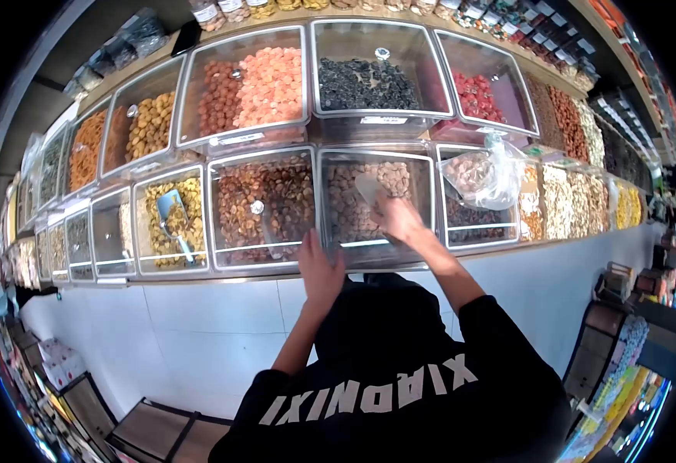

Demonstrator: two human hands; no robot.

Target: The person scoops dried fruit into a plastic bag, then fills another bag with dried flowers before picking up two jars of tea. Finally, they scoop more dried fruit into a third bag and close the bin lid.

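My right hand (399, 218) grips a pale scoop (369, 187) inside a clear bin of pinkish-brown pieces (390, 171). The scoop's blade lies over the pieces, and its handle is hidden in my fingers. My left hand (322, 274) is at the front edge, between that bin and the neighbouring bin of brown dried pieces (257, 189). Its fingers are stretched out and hold nothing I can see. To the right, a clear plastic bag (507, 185) with similar pinkish-brown pieces rests on top of a bin of dark pieces (473, 228).
Lidded bins stand in two tiers, among them orange pieces (272, 85), black pieces (369, 85) and red pieces (477, 96). A blue scoop (171, 212) lies in the yellow-piece bin at left. Jars (261, 8) line the back shelf. White floor (214, 309) runs below the counter.
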